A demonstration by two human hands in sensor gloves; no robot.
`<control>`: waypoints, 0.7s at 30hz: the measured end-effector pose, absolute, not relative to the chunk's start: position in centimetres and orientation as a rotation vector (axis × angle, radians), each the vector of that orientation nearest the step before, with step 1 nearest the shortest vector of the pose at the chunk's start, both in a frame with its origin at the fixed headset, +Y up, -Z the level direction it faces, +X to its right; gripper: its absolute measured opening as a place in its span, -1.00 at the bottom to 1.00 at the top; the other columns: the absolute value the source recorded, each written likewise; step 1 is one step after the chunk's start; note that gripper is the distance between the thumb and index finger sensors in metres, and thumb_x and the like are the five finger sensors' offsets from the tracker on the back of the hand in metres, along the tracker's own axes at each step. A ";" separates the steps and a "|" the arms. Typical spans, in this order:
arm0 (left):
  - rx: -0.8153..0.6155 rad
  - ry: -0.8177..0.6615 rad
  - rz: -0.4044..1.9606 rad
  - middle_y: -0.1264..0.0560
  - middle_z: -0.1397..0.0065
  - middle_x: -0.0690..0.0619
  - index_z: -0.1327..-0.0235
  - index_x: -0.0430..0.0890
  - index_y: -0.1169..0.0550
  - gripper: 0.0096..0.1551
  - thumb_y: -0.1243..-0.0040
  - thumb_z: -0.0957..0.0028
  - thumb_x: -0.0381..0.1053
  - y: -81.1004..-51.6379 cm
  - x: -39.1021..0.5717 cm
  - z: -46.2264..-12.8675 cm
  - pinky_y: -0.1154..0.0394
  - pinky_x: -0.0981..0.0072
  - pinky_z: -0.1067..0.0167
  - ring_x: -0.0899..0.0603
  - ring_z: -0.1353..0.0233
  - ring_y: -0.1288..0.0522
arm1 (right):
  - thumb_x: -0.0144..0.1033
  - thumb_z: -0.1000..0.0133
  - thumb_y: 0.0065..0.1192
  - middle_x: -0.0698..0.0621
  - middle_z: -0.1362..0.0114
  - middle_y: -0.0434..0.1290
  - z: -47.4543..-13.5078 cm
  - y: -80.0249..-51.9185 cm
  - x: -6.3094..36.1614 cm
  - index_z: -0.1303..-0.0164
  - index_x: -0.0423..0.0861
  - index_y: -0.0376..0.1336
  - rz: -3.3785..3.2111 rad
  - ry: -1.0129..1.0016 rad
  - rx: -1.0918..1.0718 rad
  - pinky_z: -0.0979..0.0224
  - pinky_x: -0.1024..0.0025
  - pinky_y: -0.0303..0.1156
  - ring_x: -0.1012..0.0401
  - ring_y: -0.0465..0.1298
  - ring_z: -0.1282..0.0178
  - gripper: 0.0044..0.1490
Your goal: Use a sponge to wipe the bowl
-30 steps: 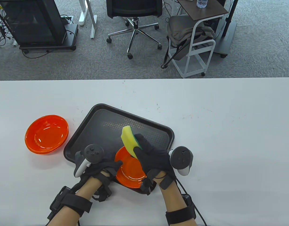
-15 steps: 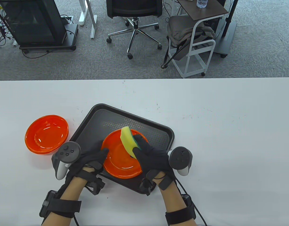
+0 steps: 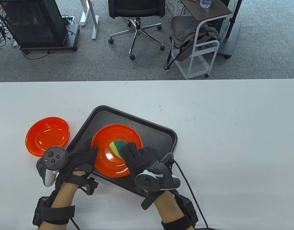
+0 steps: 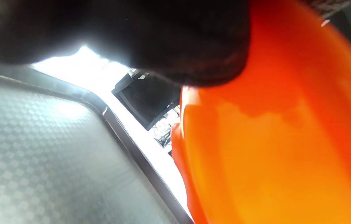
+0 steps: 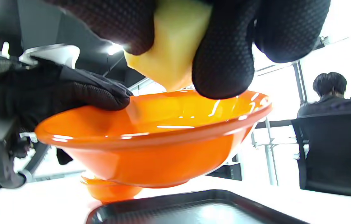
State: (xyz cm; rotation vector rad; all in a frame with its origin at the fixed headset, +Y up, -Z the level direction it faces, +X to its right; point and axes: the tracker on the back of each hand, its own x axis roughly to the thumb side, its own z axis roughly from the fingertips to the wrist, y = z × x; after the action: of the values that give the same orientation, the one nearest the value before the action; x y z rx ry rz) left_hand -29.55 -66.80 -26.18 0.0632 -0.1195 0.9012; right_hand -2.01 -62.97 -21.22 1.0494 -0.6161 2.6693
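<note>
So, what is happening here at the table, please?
A person in sensor gloves is wiping an orange bowl with a sponge. The left hand grips the bowl by its rim and holds it lifted above the black tray, as the right wrist view shows. The right hand presses the yellow and green sponge down into the bowl. More orange bowls sit on the white table, left of the tray.

White table [image 3: 233,134]: tray [image 3: 161,134], orange bowls [image 3: 47,139]
</note>
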 end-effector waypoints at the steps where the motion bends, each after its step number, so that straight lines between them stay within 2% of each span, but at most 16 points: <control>1: 0.065 -0.119 0.900 -0.68 0.40 -0.02 -0.31 -0.20 -0.48 -0.36 -0.26 -0.10 0.14 -66.8 -29.6 -26.2 -0.69 0.20 0.52 0.06 0.63 -0.68 | -0.26 -0.19 0.28 -0.32 -0.44 0.39 -21.1 -62.9 -2.2 -0.41 -0.15 0.13 2.696 -0.622 1.056 -0.20 -0.18 0.45 -0.04 0.63 -0.05 -0.37; 8: 0.073 -0.137 0.902 -0.69 0.40 -0.02 -0.31 -0.20 -0.48 -0.37 -0.26 -0.10 0.14 -66.7 -29.4 -26.1 -0.69 0.20 0.52 0.06 0.63 -0.68 | -0.29 -0.13 0.41 -0.27 -0.45 0.41 -20.7 -63.2 -3.7 -0.37 -0.11 0.20 2.927 -0.668 1.128 -0.23 -0.18 0.41 -0.05 0.58 -0.09 -0.37; 12: 0.060 -0.164 0.892 -0.69 0.42 -0.02 -0.31 -0.16 -0.51 -0.39 -0.27 -0.10 0.14 -66.5 -29.0 -25.9 -0.69 0.20 0.53 0.06 0.64 -0.68 | -0.29 -0.13 0.40 -0.25 -0.45 0.42 -21.0 -63.7 -4.6 -0.35 -0.10 0.22 3.126 -0.561 1.069 -0.25 -0.20 0.38 -0.06 0.55 -0.11 -0.40; 15: 0.049 -0.184 0.867 -0.69 0.42 -0.03 -0.31 -0.16 -0.52 -0.39 -0.27 -0.10 0.14 -66.4 -28.5 -25.7 -0.69 0.20 0.54 0.05 0.65 -0.68 | -0.30 -0.15 0.38 -0.26 -0.45 0.42 -21.2 -64.2 -5.1 -0.36 -0.11 0.21 3.165 -0.557 1.061 -0.25 -0.20 0.38 -0.07 0.55 -0.11 -0.41; 21: 0.031 -0.218 0.846 -0.69 0.42 -0.03 -0.31 -0.17 -0.52 -0.39 -0.27 -0.11 0.14 -66.6 -27.5 -25.4 -0.69 0.20 0.54 0.05 0.65 -0.68 | -0.28 -0.17 0.33 -0.26 -0.46 0.41 -21.1 -64.9 -5.8 -0.38 -0.11 0.19 3.055 -0.587 1.178 -0.25 -0.21 0.38 -0.07 0.55 -0.13 -0.41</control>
State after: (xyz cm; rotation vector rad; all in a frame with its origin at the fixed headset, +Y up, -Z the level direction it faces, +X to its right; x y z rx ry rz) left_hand -27.50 -66.57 -25.43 0.0314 -0.2175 0.8458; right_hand -5.81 -64.91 -21.14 1.1784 -0.5866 3.0554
